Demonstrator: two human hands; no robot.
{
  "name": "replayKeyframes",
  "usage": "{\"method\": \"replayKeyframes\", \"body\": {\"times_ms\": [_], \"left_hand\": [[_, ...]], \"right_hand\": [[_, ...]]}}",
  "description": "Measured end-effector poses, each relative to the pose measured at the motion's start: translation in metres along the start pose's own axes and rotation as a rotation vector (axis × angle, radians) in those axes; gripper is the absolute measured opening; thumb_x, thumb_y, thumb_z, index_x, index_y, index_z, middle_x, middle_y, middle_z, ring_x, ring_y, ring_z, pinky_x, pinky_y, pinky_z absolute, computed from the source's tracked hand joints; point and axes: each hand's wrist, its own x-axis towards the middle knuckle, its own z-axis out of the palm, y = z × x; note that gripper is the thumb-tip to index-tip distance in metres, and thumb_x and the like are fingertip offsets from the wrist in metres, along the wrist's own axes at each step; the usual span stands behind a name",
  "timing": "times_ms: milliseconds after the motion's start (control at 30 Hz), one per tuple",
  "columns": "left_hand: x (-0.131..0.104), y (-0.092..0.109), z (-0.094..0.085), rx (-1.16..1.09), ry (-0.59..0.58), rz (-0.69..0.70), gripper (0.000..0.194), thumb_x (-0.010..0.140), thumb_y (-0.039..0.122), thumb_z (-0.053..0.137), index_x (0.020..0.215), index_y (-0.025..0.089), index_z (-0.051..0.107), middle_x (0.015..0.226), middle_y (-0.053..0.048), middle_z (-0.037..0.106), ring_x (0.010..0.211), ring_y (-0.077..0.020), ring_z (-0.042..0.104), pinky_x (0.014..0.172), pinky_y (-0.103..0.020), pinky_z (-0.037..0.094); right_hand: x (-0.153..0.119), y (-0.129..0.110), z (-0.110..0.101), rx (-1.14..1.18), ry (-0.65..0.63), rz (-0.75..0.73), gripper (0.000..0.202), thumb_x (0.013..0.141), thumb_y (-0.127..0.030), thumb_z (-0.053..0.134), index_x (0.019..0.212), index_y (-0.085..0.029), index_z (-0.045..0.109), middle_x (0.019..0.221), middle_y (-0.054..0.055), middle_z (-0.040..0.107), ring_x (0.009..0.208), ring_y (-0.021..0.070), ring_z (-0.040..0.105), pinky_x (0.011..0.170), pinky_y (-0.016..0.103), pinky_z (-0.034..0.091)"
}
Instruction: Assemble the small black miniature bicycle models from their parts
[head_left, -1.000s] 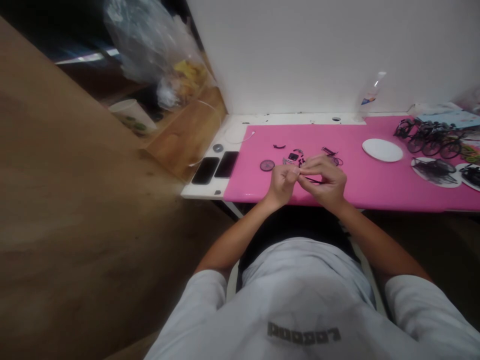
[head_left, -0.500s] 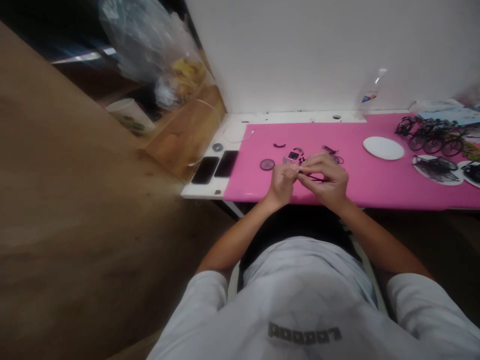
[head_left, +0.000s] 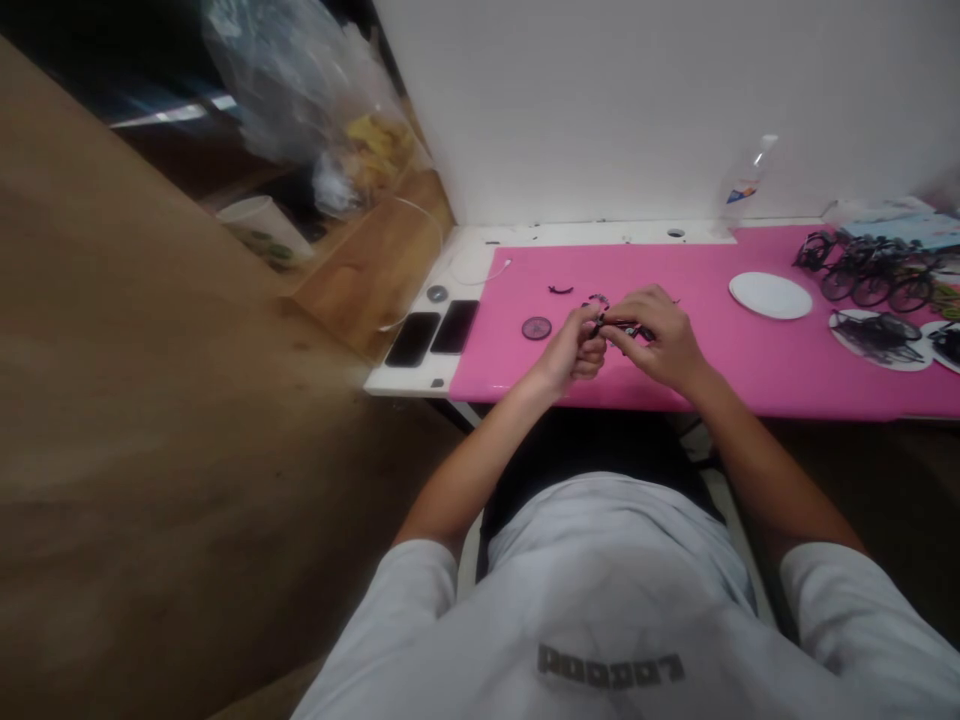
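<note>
Above the pink mat (head_left: 495,350), both hands meet at a small thin black part (head_left: 626,325). It looks like a piece of a miniature bicycle, but its exact shape is partly hidden by fingers. My left hand (head_left: 574,350) is closed, its thumb and index finger pinching one end and the other fingers curled. Thumb and fingertips of my right hand (head_left: 660,335) grip the same part from the right. To the left lies a small spoked wheel (head_left: 536,328), with a curved black piece (head_left: 560,290) beyond it. More tiny dark parts lie behind the hands, mostly covered.
Two dark phones (head_left: 433,332) lie on the white table edge at left, near a small round disc (head_left: 436,294) and a white cable (head_left: 480,279). At right are a white plate (head_left: 770,296), assembled miniature bicycles (head_left: 870,275) and a plate of black parts (head_left: 881,340). A clear bottle (head_left: 750,175) stands behind.
My left hand has turned so its curled fingers show, and the hands have shifted slightly upward. The black part is now angled differently between them.
</note>
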Motion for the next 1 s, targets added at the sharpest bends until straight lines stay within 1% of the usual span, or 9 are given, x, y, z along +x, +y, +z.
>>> {"method": "replayKeyframes", "body": {"times_ms": [100, 167, 300, 433, 600, 733, 833, 900, 1000], "left_hand": [[0.001, 0.001, -0.003, -0.019, -0.037, -0.036, 0.067, 0.098, 0.075, 0.061, 0.063, 0.026, 0.033, 0.052, 0.011, 0.021, 0.041, -0.0042, 0.011, 0.038, -0.021, 0.009], [0.002, 0.001, -0.005, -0.024, -0.062, -0.052, 0.068, 0.097, 0.075, 0.06, 0.061, 0.026, 0.032, 0.051, 0.011, 0.019, 0.041, -0.0042, 0.011, 0.038, -0.02, 0.009], [0.004, -0.001, -0.008, -0.024, -0.078, -0.068, 0.069, 0.098, 0.075, 0.058, 0.059, 0.026, 0.03, 0.051, 0.011, 0.019, 0.04, -0.0041, 0.011, 0.037, -0.02, 0.009], [0.007, -0.003, -0.013, 0.017, -0.102, -0.082, 0.069, 0.1, 0.076, 0.051, 0.058, 0.028, 0.026, 0.05, 0.01, 0.019, 0.04, -0.005, 0.011, 0.037, -0.021, 0.009], [0.014, -0.005, -0.018, 0.098, -0.11, -0.057, 0.069, 0.098, 0.079, 0.048, 0.056, 0.027, 0.029, 0.05, 0.009, 0.019, 0.042, -0.0058, 0.01, 0.039, -0.022, 0.006], [0.019, -0.008, -0.022, 0.171, -0.073, 0.001, 0.073, 0.093, 0.088, 0.05, 0.057, 0.027, 0.034, 0.052, 0.009, 0.017, 0.043, -0.0058, 0.009, 0.041, -0.023, 0.004], [0.023, -0.01, -0.024, 0.211, -0.026, 0.049, 0.072, 0.093, 0.09, 0.05, 0.061, 0.026, 0.038, 0.053, 0.01, 0.018, 0.043, -0.0061, 0.008, 0.042, -0.024, 0.003], [0.024, -0.012, -0.024, 0.236, 0.004, 0.088, 0.072, 0.094, 0.09, 0.049, 0.063, 0.026, 0.039, 0.054, 0.009, 0.019, 0.044, -0.0065, 0.009, 0.043, -0.026, 0.004], [0.024, -0.018, -0.022, 0.308, 0.064, 0.232, 0.07, 0.097, 0.087, 0.052, 0.066, 0.025, 0.042, 0.055, 0.008, 0.024, 0.044, -0.0071, 0.017, 0.046, -0.027, 0.01]], "right_hand": [[0.001, -0.002, -0.002, -0.002, -0.004, -0.011, 0.019, 0.102, -0.049, 0.079, 0.104, -0.03, 0.082, 0.097, 0.006, 0.082, 0.096, 0.029, 0.074, 0.095, 0.052, 0.057], [0.002, -0.003, -0.002, 0.008, 0.001, -0.012, 0.017, 0.102, -0.046, 0.08, 0.104, -0.03, 0.082, 0.097, 0.006, 0.082, 0.095, 0.0285, 0.074, 0.093, 0.05, 0.057], [0.002, -0.004, -0.003, 0.01, -0.017, 0.032, 0.018, 0.1, -0.045, 0.082, 0.105, -0.028, 0.082, 0.099, 0.006, 0.082, 0.096, 0.0281, 0.074, 0.091, 0.048, 0.058], [0.001, -0.006, -0.004, 0.012, -0.054, 0.06, 0.018, 0.1, -0.044, 0.083, 0.106, -0.027, 0.083, 0.1, 0.007, 0.082, 0.097, 0.0278, 0.074, 0.093, 0.047, 0.058], [0.002, -0.011, -0.007, 0.021, -0.104, 0.09, 0.016, 0.102, -0.04, 0.081, 0.109, -0.026, 0.083, 0.101, 0.007, 0.082, 0.096, 0.027, 0.074, 0.091, 0.044, 0.06], [0.001, -0.013, -0.009, 0.036, -0.128, 0.13, 0.016, 0.103, -0.038, 0.08, 0.113, -0.025, 0.084, 0.101, 0.006, 0.084, 0.089, 0.0243, 0.073, 0.083, 0.04, 0.06], [0.0, -0.014, -0.008, 0.038, -0.135, 0.174, 0.018, 0.103, -0.037, 0.08, 0.113, -0.024, 0.085, 0.103, 0.007, 0.084, 0.086, 0.0232, 0.074, 0.077, 0.038, 0.059], [0.0, -0.014, -0.007, 0.028, -0.121, 0.18, 0.015, 0.102, -0.035, 0.08, 0.111, -0.024, 0.085, 0.102, 0.007, 0.084, 0.087, 0.0235, 0.075, 0.076, 0.038, 0.059], [0.001, -0.014, -0.006, 0.008, -0.087, 0.153, 0.01, 0.1, -0.032, 0.081, 0.106, -0.025, 0.086, 0.098, 0.005, 0.084, 0.089, 0.0246, 0.075, 0.081, 0.04, 0.059]]}}
